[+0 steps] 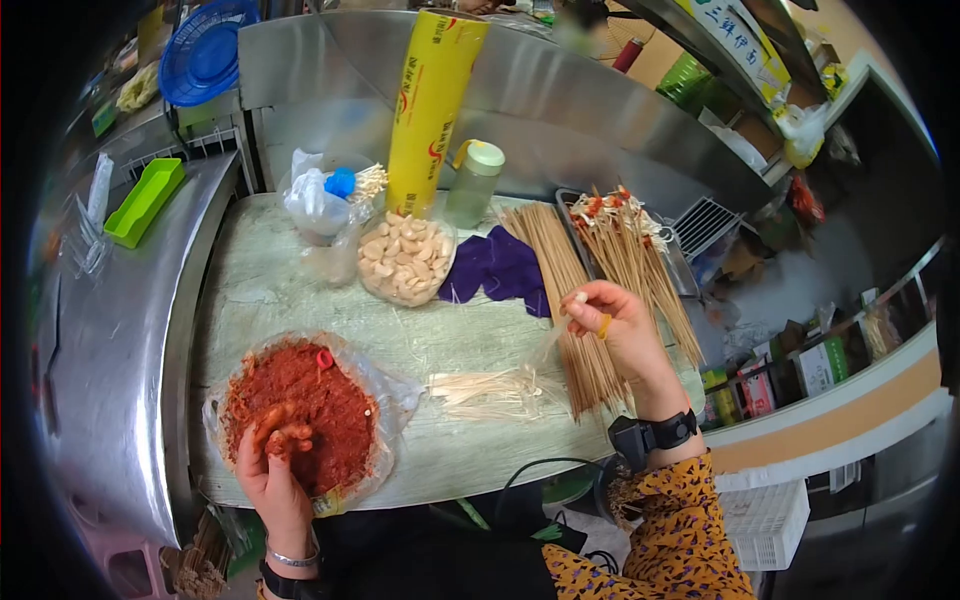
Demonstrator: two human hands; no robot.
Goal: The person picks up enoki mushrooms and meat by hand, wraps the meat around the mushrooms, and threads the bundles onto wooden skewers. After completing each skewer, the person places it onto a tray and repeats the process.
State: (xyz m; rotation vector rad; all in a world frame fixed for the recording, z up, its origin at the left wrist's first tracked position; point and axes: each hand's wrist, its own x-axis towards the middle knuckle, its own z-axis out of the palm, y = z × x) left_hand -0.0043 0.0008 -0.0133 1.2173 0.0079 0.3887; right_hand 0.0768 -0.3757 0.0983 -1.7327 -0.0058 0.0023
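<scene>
My left hand [275, 450] is at the near edge of a plastic-lined bowl of chunky red paste [325, 425]. Its fingers are coated red and curled together; whether anything is between them is hidden. To the right, my right hand [612, 325] is raised over the bamboo skewers [585, 360], thumb and fingertips pinched on a few thin, pale enoki mushrooms that hang down to the left. A yellow band circles one of its fingers. Loose enoki mushrooms [490, 395] lie on the table between my hands. A small red ring-shaped piece [325, 358] rests on the paste.
Behind are a tub of peeled garlic cloves [405, 258], a purple cloth [497, 268], a tall yellow roll [432, 115] and a lidded jar [475, 185]. A tray of loaded skewers [625, 235] sits at the back right. A metal counter [130, 330] borders the left.
</scene>
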